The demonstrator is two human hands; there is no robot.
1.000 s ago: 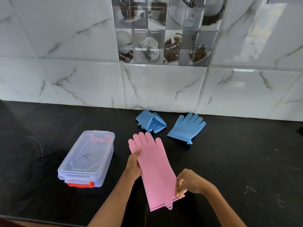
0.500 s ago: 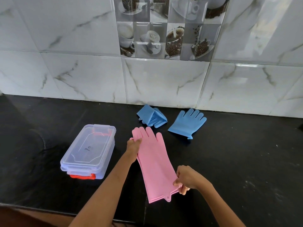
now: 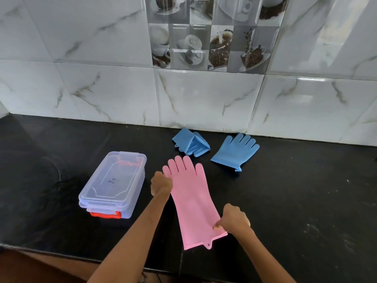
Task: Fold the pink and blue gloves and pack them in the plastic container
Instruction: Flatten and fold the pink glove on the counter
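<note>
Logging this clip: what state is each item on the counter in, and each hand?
pink glove: flat, unfolded, held at both ends
folded blue glove: folded, near the wall
flat blue glove: spread flat, unfolded
plastic container: lid on, no gloves inside
left hand: grips the finger end
right hand: pinches the cuff edge

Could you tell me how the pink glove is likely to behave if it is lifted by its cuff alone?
The pink glove lies thin and flat on the black counter, so it would probably droop rather than hold its shape. Its smooth sheen suggests rubbery material, likely grippy. The right hand pinches only its cuff edge, hinting it is light.
</note>
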